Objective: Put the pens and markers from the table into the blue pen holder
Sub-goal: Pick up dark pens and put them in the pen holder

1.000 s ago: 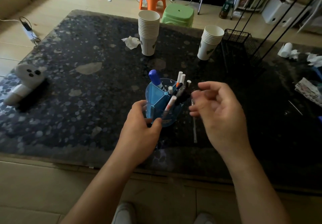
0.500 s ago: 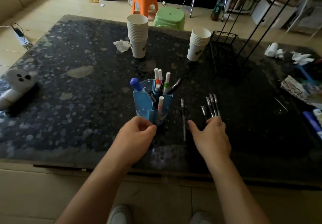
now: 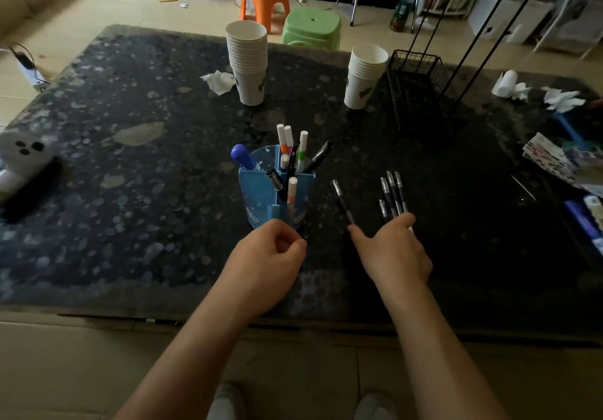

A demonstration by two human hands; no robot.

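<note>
— While the left hand (image 3: pixel 267 253) curls loosely at the near base of the blue pen holder (image 3: pixel 266 196), which pen is closest?

— The four black pens (image 3: pixel 393 192), I'd say: the spread, empty right hand (image 3: pixel 393 250) has its fingertips on their near ends. They lie pointing away from it.

— And the single black pen (image 3: pixel 341 199)?

— Between holder and cluster, by the thumb.

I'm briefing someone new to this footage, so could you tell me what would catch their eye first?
The blue pen holder, bristling with markers, stands mid-table just beyond the left hand. To its right, loose black pens lie on the dark table, the open right hand reaching onto them. Two stacks of paper cups stand farther back.
</note>
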